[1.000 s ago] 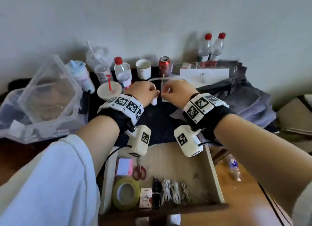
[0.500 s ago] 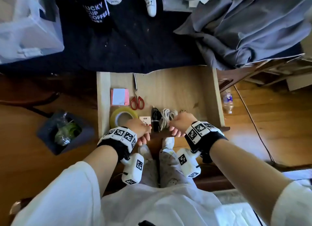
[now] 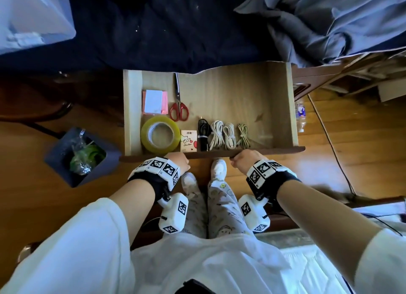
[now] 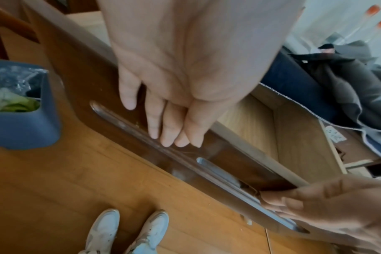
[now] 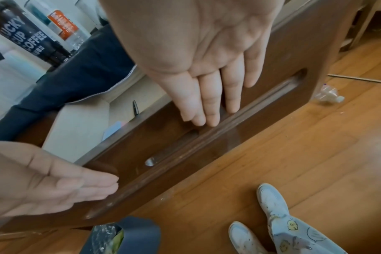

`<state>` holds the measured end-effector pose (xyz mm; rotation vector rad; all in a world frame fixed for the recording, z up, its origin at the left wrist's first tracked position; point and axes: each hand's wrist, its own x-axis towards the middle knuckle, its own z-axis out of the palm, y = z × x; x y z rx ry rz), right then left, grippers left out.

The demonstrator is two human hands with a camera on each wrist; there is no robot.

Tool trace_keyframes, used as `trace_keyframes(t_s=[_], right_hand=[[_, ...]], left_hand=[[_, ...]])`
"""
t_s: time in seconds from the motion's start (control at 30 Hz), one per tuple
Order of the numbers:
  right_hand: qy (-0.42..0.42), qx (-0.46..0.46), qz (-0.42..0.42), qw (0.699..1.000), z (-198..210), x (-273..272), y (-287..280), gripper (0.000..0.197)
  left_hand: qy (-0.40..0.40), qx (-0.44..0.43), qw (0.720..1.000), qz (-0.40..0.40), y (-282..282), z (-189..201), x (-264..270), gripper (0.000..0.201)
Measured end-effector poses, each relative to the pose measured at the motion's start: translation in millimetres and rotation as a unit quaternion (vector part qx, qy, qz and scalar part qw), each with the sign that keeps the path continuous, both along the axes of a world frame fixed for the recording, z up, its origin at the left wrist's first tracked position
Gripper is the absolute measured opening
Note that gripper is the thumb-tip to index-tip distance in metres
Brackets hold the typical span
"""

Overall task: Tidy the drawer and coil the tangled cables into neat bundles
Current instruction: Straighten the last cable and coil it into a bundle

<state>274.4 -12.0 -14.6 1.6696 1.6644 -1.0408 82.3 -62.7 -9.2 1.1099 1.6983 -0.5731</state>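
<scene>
The wooden drawer (image 3: 293, 109) stands pulled out. Along its near side lie a black cable bundle (image 3: 203, 135), two white cable bundles (image 3: 216, 135) and a beige one (image 3: 243, 135), each coiled. My left hand (image 3: 179, 162) and right hand (image 3: 243, 159) are at the dark drawer front (image 4: 87, 72), a little apart. In the left wrist view, my left hand (image 4: 163, 120) lies flat on the front with straight fingers. The right wrist view shows my right hand (image 5: 209, 103) doing the same by the handle groove (image 5: 272, 96). Neither hand holds anything.
Also in the drawer are a tape roll (image 3: 160, 136), red scissors (image 3: 179, 109), sticky notes (image 3: 154, 101) and a small card (image 3: 188, 141). A blue bin (image 3: 72, 159) stands on the floor at left; a plastic bottle (image 3: 301, 115) lies at right. Grey cloth (image 3: 329, 23) drapes the desk.
Both hands came down from the desk top to the drawer, then shifted from over the cables to the outside of the drawer front and spread apart. The view tilted downward.
</scene>
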Motion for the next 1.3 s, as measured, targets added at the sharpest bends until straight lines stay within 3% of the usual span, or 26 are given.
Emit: trace_keyframes(t_s=[0.37, 0.57, 0.7, 0.73, 0.8, 0.9, 0.93, 0.97, 1.07, 1.17, 1.3], right_hand=[[-0.009, -0.005, 0.053, 0.999, 17.9, -2.1, 4.8, 0.03], [0.012, -0.037, 0.003, 0.999, 10.4, -2.3, 7.6, 0.029], [0.062, -0.051, -0.082, 0.993, 7.1, 2.7, 1.7, 0.036], [0.082, -0.052, -0.118, 0.988, 4.6, 4.8, -1.2, 0.04], [0.13, -0.068, -0.239, 0.96, -1.4, 11.6, -10.9, 0.045], [0.232, -0.101, -0.474, 0.843, -7.8, 19.7, -16.5, 0.032], [0.245, -0.087, -0.522, 0.812, -9.2, 22.2, -13.8, 0.028], [0.24, -0.075, -0.545, 0.8, -10.1, 23.6, -10.6, 0.028], [0.223, -0.06, -0.535, 0.812, -11.1, 23.1, -6.3, 0.034], [0.245, -0.028, -0.528, 0.813, -8.7, 22.6, 5.1, 0.031], [0.281, -0.012, -0.456, 0.844, -3.9, 15.7, 43.9, 0.021]], left_hand=[[-0.015, -0.024, 1.0, -0.003, 6.3, 0.1, -2.1, 0.043], [-0.075, -0.03, 0.991, 0.107, 2.6, 0.2, -4.6, 0.043], [-0.065, -0.059, 0.969, 0.232, -6.8, -2.7, -6.6, 0.064], [-0.088, -0.07, 0.954, 0.278, -11.7, -5.3, -9.1, 0.067], [-0.157, -0.09, 0.894, 0.409, -23.9, -10.4, -15.0, 0.067], [-0.225, -0.061, 0.767, 0.598, -35.8, -17.2, -18.1, 0.055], [-0.229, -0.041, 0.721, 0.653, -35.5, -21.0, -17.9, 0.05], [-0.221, -0.017, 0.689, 0.69, -33.2, -23.8, -17.2, 0.044], [-0.199, 0.029, 0.67, 0.715, -23.5, -21.4, -14.6, 0.029], [-0.215, 0.043, 0.66, 0.719, -6.3, -14.0, -13.7, 0.032], [-0.232, 0.065, 0.657, 0.714, 36.2, -4.1, -18.9, 0.032]])
